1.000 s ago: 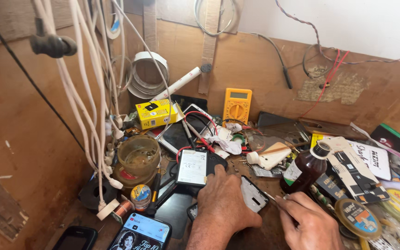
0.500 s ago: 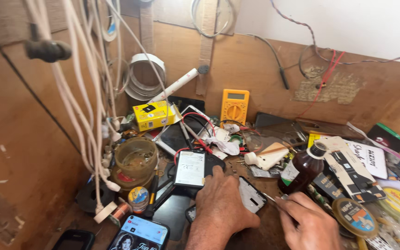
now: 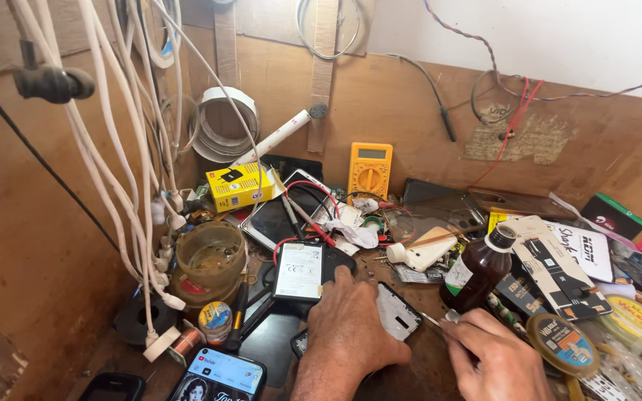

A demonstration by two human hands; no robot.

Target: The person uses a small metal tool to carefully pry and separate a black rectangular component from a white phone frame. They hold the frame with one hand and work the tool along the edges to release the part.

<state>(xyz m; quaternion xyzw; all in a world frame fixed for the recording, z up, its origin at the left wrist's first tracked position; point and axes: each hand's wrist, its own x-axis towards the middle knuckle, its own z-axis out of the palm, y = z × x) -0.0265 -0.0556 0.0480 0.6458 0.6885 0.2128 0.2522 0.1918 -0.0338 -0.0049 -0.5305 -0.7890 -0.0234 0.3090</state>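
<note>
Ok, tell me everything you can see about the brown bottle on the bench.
The brown bottle looks like dark amber glass or plastic, with a black screw cap that is on and a pale paper label on its side. It stands roughly upright on the cluttered wooden bench, just beyond the right hand, which does not touch it. A white plastic piece lies to its left. Its contents cannot be made out.
</note>
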